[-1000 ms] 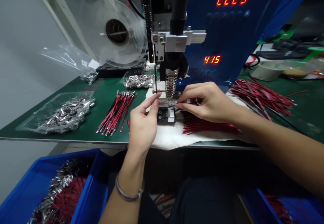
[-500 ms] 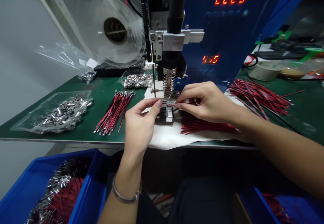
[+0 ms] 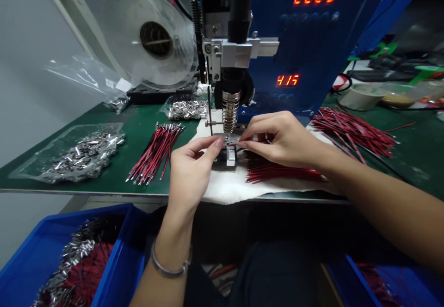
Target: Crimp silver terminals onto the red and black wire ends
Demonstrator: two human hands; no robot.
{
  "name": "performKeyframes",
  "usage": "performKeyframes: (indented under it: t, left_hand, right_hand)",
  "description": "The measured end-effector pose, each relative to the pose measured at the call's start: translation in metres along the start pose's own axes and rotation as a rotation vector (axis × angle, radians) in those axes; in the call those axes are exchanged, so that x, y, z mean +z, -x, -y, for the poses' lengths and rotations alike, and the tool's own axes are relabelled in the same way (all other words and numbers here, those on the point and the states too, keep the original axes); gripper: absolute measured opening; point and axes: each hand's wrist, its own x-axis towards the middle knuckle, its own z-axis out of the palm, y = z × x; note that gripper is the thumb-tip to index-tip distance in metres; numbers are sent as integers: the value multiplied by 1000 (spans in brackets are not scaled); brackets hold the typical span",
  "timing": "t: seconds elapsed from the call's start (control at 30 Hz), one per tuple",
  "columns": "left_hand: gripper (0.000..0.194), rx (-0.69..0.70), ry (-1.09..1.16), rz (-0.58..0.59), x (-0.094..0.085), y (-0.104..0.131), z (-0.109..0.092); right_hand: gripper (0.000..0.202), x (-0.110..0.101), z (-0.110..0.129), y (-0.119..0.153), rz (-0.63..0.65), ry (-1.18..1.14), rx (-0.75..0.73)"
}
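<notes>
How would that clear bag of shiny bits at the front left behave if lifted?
The clear bag would probably sag, its film looking thin and creased. It may feel heavy for its size, since the small pieces inside look metallic. They lie jumbled, so would likely slide.

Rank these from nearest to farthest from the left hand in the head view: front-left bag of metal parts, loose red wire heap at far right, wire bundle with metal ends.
From the left hand:
1. Wire bundle, just to its left on the green table.
2. Bag of metal parts, farther left.
3. Red wire heap, far right, beyond the right hand.
</notes>
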Motion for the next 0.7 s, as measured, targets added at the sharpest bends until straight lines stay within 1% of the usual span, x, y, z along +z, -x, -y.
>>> performKeyframes:
  t: [0.13, 0.27, 0.43, 0.7]
  left_hand:
    - [26, 6, -37, 8, 0, -1, 1]
    - [23, 26, -48, 18, 0, -1, -1]
    - [21, 8, -88, -7, 0, 1, -2]
    - [22, -11, -127, -26, 2, 1, -3]
  right_hand:
    - [11, -1, -1, 0, 10, 4, 6]
    - [10, -1, -2, 0, 1, 3, 7]
    - [11, -1, 0, 0, 9, 6, 18]
    - [11, 2, 0, -1, -30, 11, 7]
